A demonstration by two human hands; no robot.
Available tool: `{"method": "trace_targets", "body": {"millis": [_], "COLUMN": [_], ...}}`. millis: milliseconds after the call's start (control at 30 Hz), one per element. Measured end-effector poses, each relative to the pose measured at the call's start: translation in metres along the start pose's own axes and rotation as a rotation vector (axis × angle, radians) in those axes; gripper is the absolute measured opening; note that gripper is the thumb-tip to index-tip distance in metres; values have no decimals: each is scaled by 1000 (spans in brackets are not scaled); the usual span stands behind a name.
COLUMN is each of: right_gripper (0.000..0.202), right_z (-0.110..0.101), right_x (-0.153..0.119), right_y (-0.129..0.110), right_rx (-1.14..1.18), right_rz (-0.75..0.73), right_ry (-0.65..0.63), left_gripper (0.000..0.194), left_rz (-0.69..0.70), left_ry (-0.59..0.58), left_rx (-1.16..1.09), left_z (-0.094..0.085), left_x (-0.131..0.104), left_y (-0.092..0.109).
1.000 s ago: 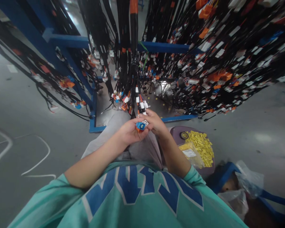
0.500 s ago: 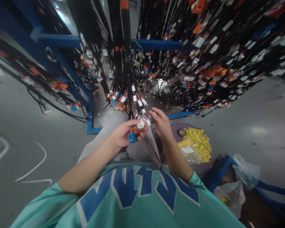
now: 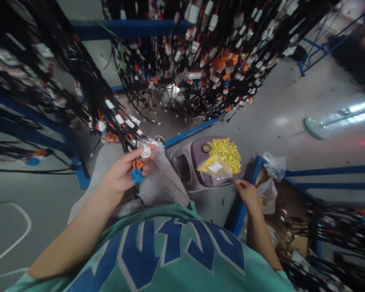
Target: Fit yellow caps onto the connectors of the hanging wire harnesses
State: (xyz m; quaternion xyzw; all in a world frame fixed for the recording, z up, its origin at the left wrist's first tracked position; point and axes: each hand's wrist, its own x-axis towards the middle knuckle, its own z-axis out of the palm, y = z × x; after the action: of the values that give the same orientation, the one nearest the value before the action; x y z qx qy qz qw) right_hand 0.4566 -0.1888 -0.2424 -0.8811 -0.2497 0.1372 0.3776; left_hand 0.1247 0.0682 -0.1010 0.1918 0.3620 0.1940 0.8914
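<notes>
My left hand (image 3: 126,170) grips the end of a hanging wire bundle, with a white connector (image 3: 146,151) between thumb and fingers. Orange connectors (image 3: 138,163) and a blue connector (image 3: 137,176) stick out at its palm. Out to the right, my right hand (image 3: 247,191) has its fingertips pinched together near the edge of a purple-topped stool (image 3: 197,177); whatever they hold, if anything, is too small to make out. Many small yellow pieces (image 3: 226,152) and a clear bag (image 3: 220,170) with yellow contents lie on the stool.
Dense black wire harnesses (image 3: 79,61) with white and orange connectors hang ahead from a blue frame (image 3: 130,29). At the right, plastic bags (image 3: 266,196) lie by another blue frame (image 3: 243,211). A round grey base (image 3: 316,128) stands on the floor farther off.
The view has shifted to the right. My right hand has moved away from the wires, past the stool's right side, and its fingers have closed. My left hand still grips the bundle.
</notes>
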Motion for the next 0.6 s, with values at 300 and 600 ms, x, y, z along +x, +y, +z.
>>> {"method": "trace_targets", "body": {"millis": [300,600], "right_gripper": [26,30], "right_z": [68,94], "right_x": [15,15], "right_y": [18,32], "right_rx": [-116,-128], "right_rz": [-17,-46], "right_ry": [-69,-85], "left_gripper": [38,44], "left_rz": [41,53], "left_ry": [66,55], "left_rx": [67,83], "left_z": [13,11], "left_x": [0,1], "left_y": [0,1]}}
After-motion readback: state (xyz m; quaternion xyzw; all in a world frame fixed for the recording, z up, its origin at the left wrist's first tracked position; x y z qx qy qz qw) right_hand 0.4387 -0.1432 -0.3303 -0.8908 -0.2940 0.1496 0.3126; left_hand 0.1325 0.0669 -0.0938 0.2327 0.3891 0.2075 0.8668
